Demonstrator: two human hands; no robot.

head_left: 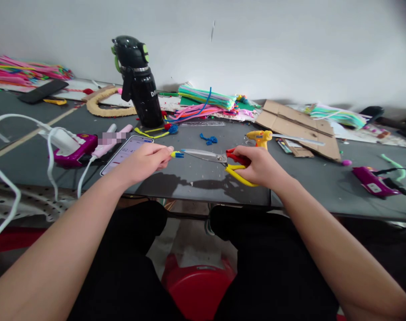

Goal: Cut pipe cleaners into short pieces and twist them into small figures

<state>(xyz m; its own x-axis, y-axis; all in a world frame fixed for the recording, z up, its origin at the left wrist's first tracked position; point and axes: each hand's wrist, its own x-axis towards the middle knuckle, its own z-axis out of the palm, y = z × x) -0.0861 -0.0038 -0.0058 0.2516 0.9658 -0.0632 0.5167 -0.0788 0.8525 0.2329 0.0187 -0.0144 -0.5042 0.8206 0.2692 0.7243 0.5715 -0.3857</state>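
Note:
My left hand (148,158) is closed in a pinch on a small yellow and blue pipe cleaner piece (178,154), whose blue end sticks out to the right. Most of that piece is hidden by my fingers. My right hand (262,165) grips a pair of scissors (206,154) by the red and yellow handles. The blades look nearly closed, and their tip points left, close to the blue end; whether it touches I cannot tell. On the table behind them lie several short blue pipe cleaner bits (208,138).
A black bottle (144,91) stands behind my left hand. Under my left wrist lies a phone (131,149), beside a purple power strip (74,151). A yellow glue gun (261,137), cardboard (294,125), pipe cleaner bundles (207,96) and another purple power strip (375,182) lie around.

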